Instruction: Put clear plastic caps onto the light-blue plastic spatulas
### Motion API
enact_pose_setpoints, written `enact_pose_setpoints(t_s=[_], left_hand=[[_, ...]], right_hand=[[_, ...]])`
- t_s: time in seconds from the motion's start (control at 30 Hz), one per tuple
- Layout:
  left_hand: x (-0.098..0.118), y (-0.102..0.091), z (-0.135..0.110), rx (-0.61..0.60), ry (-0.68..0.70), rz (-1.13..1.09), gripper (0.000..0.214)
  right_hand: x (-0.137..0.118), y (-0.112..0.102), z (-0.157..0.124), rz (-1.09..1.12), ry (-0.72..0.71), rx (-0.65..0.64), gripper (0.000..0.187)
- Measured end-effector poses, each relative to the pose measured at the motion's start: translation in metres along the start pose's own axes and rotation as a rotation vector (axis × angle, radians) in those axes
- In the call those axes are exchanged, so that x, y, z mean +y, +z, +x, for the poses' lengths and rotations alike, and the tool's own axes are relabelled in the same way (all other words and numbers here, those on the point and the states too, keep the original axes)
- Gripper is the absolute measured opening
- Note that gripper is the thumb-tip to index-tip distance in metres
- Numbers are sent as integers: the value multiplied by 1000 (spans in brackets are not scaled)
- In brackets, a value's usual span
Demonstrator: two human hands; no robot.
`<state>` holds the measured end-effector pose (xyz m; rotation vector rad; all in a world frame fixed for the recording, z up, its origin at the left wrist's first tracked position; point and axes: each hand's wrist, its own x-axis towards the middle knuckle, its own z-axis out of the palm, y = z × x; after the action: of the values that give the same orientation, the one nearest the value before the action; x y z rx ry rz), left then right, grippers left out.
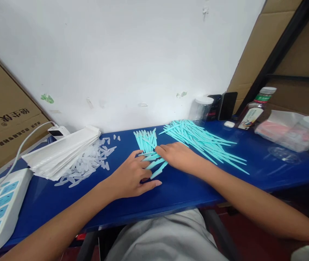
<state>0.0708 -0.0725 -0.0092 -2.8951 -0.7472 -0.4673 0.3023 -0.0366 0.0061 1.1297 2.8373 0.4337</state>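
Note:
Several turquoise eyebrow razors [157,167] lie fanned out between my two hands, low over the table. My right hand [180,156] is closed over their right ends, with its fingertips pressed together. My left hand [132,174] is at their left ends, its fingers apart and its thumb stretched out below them; the razors partly cover its fingertips. Just beyond the hands lies a row of more razors [145,137], side by side. A large loose pile of turquoise razors [198,139] spreads behind and to the right of my right hand.
Small clear plastic caps [89,161] lie heaped beside a stack of white padded sleeves [62,154] at the left. A power strip [4,210] occupies the near left corner. A clear jar [202,108], a dark phone [227,106] and a bottle [255,110] stand on the blue table [171,197] at right.

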Motion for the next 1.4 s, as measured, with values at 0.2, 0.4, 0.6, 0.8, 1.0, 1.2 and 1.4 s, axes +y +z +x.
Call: enact_pose_setpoints(t_s=[0.2,0.4,0.6,0.8,1.0,1.2,1.4], left_hand=[[-18,-6,-6,11,-142,-32,46],[-34,1,-6,148,-440,57,45],[-46,19,-6,188,-689,-82,32],[-55,39,-12,85,-660,-158,58],[-53,43,-14,17,-596,-153,65],[-57,38,-15,49,-598,-162,61],[-70,19,-14,54,-670,-83,55]], right_hand=[[20,11,-3,147,162,-15,25],[41,18,19,690,486,-41,19],[51,12,69,898,626,-271,25],[32,6,105,953,624,-293,20],[11,-1,112,838,536,-254,37],[25,1,94,547,552,-30,38],[68,26,62,423,645,-29,31]])
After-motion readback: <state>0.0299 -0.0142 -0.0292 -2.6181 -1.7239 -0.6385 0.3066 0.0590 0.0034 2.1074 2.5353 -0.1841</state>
